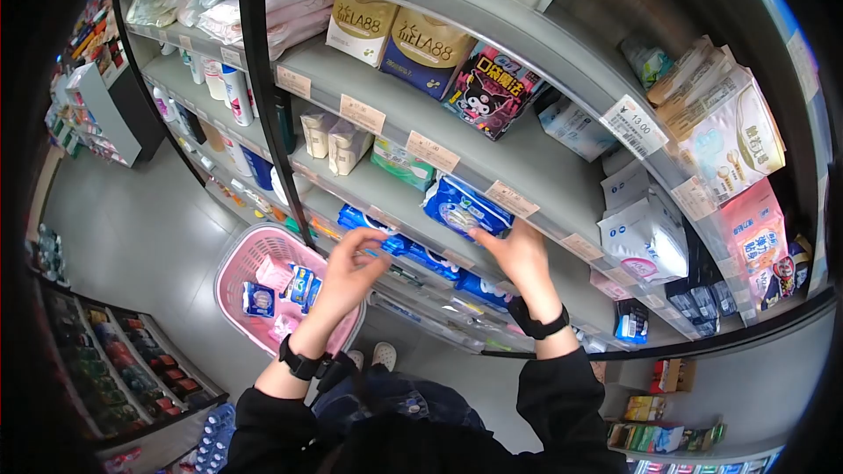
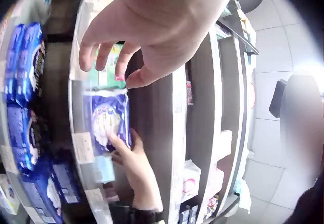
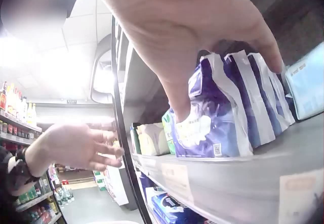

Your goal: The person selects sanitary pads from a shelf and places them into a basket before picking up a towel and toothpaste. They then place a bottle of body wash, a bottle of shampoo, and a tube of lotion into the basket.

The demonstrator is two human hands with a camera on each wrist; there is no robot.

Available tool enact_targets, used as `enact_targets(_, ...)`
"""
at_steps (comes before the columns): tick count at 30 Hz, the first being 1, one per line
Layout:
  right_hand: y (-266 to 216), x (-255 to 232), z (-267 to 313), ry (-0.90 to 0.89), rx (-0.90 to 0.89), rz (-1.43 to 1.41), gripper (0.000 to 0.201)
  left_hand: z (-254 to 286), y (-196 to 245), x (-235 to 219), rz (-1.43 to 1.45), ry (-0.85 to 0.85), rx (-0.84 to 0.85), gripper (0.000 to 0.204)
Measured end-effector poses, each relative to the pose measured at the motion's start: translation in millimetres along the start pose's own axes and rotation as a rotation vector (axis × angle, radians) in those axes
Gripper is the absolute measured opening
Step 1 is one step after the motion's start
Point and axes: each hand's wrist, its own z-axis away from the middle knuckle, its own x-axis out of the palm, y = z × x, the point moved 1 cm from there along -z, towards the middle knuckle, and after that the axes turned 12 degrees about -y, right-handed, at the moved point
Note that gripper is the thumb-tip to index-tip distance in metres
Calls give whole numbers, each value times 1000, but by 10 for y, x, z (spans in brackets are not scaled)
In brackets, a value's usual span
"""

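My right hand [image 1: 520, 262] reaches onto a middle shelf and grips a row of blue packs of sanitary pads [image 1: 464, 207]. In the right wrist view, the thumb presses the front pack [image 3: 215, 128] and the fingers reach over the row toward its far side. The packs stand upright, one behind another. My left hand [image 1: 349, 270] hovers in front of the shelves with loosely bent fingers and nothing in it. A green pack [image 1: 402, 164] stands left of the blue row. On the shelf below lie more blue packs [image 1: 421, 254].
A pink basket [image 1: 230, 276] on the floor at the left holds several blue and pink packs. Price tags [image 1: 513, 198] line the shelf edges. A dark upright post [image 1: 263, 79] divides the shelving. A light blue pack [image 3: 308, 82] stands right of the gripped row.
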Motion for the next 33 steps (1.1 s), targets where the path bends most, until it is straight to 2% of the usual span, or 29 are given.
enact_targets(2,-52,-87,160,169,-45,21,62,186,-170,-307,-22,92,-82,33)
enact_targets(3,-65,-131,232,247,-84,-32,53,286,-295,-475,-45,142,-112,32)
enact_targets(5,-64,-204,406,300,-72,-162,42,518,-453,-758,-77,261,-158,29)
enact_targets(7,6,-179,639,297,0,-329,31,778,-764,-1064,-158,326,-319,24)
enact_targets(9,95,-86,887,250,37,-436,27,1061,-1361,-1387,-204,331,-382,20)
enact_targets(10,141,-8,1020,165,93,-578,25,1171,-1577,-1470,-244,344,-437,16)
enact_targets(11,173,80,1142,81,147,-719,22,1236,-1665,-1486,-137,368,-518,22)
enact_targets(15,192,427,1575,25,199,-745,18,1395,-2339,-1590,91,377,-867,41)
enact_targets(17,214,591,1777,-15,336,-910,17,1441,-2886,-1736,108,323,-952,38)
enact_targets(19,178,643,1946,14,376,-948,17,1298,-2960,-1728,144,300,-1032,36)
enact_targets(20,163,661,2048,10,417,-943,17,1294,-3361,-1849,101,300,-1024,22)
enact_targets(21,133,676,2140,10,462,-941,18,1342,-3602,-1986,81,270,-1027,22)
enact_targets(23,-9,727,2388,86,553,-967,18,1279,-3914,-2248,123,26,-878,36)
enact_targets(24,-31,742,2538,56,601,-937,18,1273,-3867,-2263,-238,-102,-709,45)
enact_targets(25,-61,756,2678,24,649,-907,19,1200,-3795,-2235,-247,-142,-711,45)
enact_targets(27,-114,782,2909,72,711,-926,19,1104,-3535,-2088,59,118,-881,53)
enact_targets(28,-122,802,3034,92,756,-949,19,986,-3089,-1892,-320,-102,-800,63)
enact_targets(29,-127,826,3157,113,799,-971,19,1031,-3555,-2152,-670,-236,-749,67)
enact_targets(32,-167,902,3398,149,886,-956,18,1031,-3892,-2260,-762,-272,-802,72)
enact_targets(33,-188,940,3445,161,914,-960,18,955,-3650,-2136,-602,-245,-878,76)
